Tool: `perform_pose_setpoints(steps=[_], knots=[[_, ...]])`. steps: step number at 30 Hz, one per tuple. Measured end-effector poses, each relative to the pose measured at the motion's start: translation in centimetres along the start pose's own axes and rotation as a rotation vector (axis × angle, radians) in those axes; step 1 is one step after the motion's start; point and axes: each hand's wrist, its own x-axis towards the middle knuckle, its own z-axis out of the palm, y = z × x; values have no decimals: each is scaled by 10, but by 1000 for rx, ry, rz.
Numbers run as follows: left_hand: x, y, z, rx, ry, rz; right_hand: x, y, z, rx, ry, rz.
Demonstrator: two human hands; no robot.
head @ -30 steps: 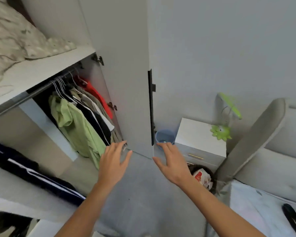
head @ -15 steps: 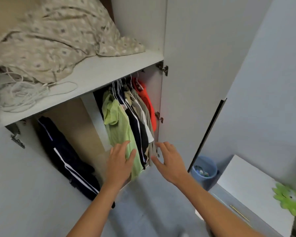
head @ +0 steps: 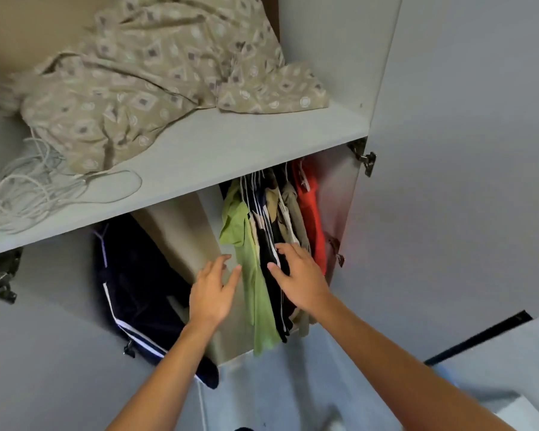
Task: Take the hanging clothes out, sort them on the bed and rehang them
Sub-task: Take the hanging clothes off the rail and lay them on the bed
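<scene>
Your right hand lies spread on the hanging clothes. Your left hand, fingers spread, hovers just left of them. Both have moved closer since.

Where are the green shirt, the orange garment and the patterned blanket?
green shirt (head: 252,275), head view, on its front panel
orange garment (head: 312,213), head view, on its side
patterned blanket (head: 156,79), head view, on its middle

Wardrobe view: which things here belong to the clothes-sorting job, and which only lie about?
For the job:
green shirt
black garment
beige shirts
red garment
left hand
right hand

Lying about:
patterned sheet
white cord
navy striped garment
</scene>
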Motion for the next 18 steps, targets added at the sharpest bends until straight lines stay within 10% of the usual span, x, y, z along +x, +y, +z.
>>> perform_pose_setpoints(steps=[18], knots=[[152, -5, 45, -64, -111, -172, 139, 10, 47, -14, -267, 97]])
